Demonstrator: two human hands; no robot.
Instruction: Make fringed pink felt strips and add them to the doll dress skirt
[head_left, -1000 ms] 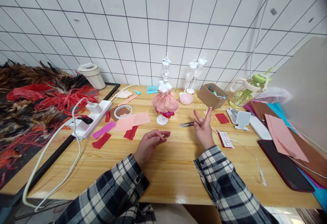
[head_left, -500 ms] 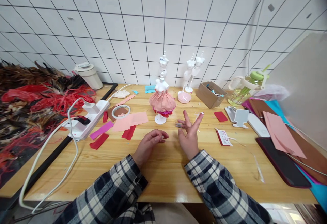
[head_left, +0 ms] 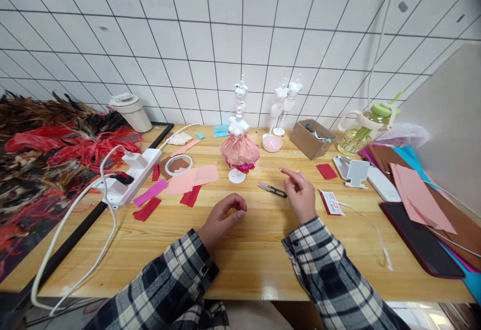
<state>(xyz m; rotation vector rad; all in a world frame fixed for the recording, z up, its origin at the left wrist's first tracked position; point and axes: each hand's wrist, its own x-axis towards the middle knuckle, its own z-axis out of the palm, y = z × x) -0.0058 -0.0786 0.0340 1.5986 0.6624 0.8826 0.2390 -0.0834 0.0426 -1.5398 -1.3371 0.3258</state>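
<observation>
A small white dress form (head_left: 238, 125) stands upright, wearing a gathered peach skirt (head_left: 239, 150) with a magenta and red fringe below. In front of it is my left hand (head_left: 224, 218), loosely curved over the table, thumb and fingertips slightly apart and nothing visible between them. Thread snips (head_left: 272, 189) with black handles lie on the wood, blades pointing left. Close by the handle end hovers my right hand (head_left: 301, 197), its index finger stretched out and the others bent. No object shows in it; whether it touches the snips I cannot tell.
Left are a tape roll (head_left: 179, 165), peach paper strips (head_left: 203, 174), red scraps and a power strip (head_left: 131, 182). Behind stand more white forms (head_left: 289, 97) and a pink dish (head_left: 272, 143). Right are a cardboard box (head_left: 310, 142), a bottle (head_left: 364, 127) and a phone (head_left: 421, 239).
My right hand has moved right and turned, its spread fingers now more bent, uncovering the snips. My left thumb and fingers have loosened a little in nearly the same spot.
</observation>
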